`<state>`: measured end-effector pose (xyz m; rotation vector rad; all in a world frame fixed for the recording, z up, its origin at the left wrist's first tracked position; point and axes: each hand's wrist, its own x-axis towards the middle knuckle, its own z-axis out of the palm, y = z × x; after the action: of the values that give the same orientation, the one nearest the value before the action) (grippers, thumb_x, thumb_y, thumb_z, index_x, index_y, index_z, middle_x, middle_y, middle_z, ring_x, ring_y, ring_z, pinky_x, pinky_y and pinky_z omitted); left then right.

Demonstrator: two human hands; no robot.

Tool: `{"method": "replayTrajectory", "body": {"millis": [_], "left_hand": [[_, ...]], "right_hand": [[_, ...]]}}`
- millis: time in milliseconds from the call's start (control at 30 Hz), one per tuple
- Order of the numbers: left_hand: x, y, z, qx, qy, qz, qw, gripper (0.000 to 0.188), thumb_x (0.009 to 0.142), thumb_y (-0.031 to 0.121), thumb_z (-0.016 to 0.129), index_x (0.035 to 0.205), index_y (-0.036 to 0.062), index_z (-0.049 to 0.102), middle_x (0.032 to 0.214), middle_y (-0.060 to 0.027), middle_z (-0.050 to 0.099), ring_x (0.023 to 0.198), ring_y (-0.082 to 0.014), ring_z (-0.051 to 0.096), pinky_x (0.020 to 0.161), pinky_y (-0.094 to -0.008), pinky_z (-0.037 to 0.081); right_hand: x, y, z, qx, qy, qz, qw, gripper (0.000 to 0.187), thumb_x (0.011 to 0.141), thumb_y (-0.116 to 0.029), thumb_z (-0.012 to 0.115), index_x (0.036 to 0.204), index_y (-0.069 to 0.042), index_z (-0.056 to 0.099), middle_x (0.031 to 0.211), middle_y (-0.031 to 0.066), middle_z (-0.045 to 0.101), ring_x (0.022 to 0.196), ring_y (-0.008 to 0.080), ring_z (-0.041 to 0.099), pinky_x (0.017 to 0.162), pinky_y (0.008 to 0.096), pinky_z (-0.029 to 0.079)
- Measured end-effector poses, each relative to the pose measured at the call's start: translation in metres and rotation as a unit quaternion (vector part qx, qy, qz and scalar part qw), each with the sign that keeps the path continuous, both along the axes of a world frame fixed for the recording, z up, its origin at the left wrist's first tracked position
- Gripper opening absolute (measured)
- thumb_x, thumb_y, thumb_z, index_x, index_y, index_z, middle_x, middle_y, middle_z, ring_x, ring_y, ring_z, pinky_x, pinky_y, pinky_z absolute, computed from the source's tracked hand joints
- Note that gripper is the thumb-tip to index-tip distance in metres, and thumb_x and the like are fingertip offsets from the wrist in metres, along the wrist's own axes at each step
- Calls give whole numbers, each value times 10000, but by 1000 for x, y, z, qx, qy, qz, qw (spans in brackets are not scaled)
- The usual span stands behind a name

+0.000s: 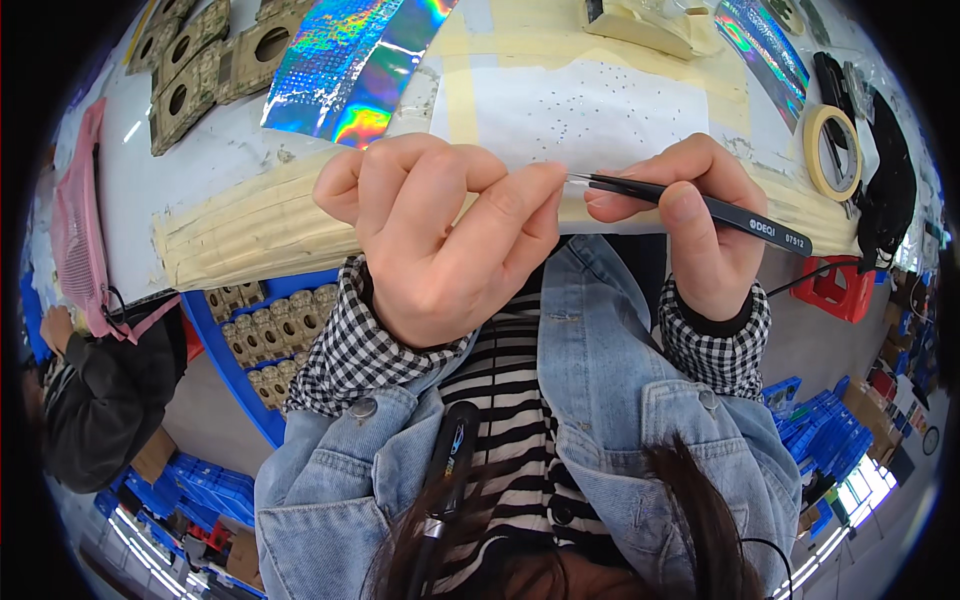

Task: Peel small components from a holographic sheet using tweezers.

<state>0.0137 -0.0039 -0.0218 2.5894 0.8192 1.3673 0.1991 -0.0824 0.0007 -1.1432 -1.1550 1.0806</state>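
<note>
Black pointed tweezers (735,214) lie in my right hand (708,225), gripped between thumb and fingers, with their fine tips toward the left. Those tips meet the fingertips of my left hand (430,240), whose thumb and index finger are pinched together. What the left fingers hold, if anything, is too small or hidden to make out. Both hands are raised over the table's near edge. Just beyond them lies a white sheet of paper (665,115) with many tiny shiny specks (578,112) scattered over it.
Holographic sheets (345,75) and camouflage-patterned parts with round holes (215,65) lie at the far left. A tape roll (832,152) and a black cloth-like item (893,180) sit at right. A blue tray (240,380) holds similar parts below the table edge. Another person's dark sleeve (105,400) shows at left.
</note>
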Motion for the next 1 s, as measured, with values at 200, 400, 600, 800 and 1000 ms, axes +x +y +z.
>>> {"method": "replayTrajectory", "body": {"millis": [200,400,600,800,1000], "left_hand": [[0,0,-2,3,-3,-1,1000,319,537,65,783,830,180,733,722,62,500,701,-151,476,711,-310,316],[-1,1,-1,14,-6,0,1000,315,531,68,777,823,176,733,722,64,499,687,-146,480,709,-311,312],[-1,1,-4,18,-12,-4,1000,312,529,66,773,819,171,732,723,64,501,692,-144,487,711,-311,311],[-1,1,-4,15,-15,-2,1000,296,539,67,777,814,168,731,726,61,504,697,-149,491,710,-311,313],[-3,6,-5,22,29,50,998,252,577,96,789,804,181,720,731,60,520,747,-153,505,744,-320,294]], "right_hand": [[-1,0,1,-3,-1,-1,1000,173,942,-122,574,941,51,584,844,154,702,822,166,682,748,256,535],[0,1,0,5,-8,1,1000,177,944,-124,569,939,52,584,843,153,702,811,164,682,746,257,537],[0,1,0,5,-15,3,1000,183,944,-132,571,933,51,585,837,150,703,808,163,683,737,256,539],[-1,0,2,-1,-18,-1,1000,184,945,-135,569,929,48,588,837,149,704,808,163,683,733,256,539],[3,0,0,25,-22,-14,999,191,952,-137,555,945,52,585,837,157,702,798,166,678,730,256,539]]}}
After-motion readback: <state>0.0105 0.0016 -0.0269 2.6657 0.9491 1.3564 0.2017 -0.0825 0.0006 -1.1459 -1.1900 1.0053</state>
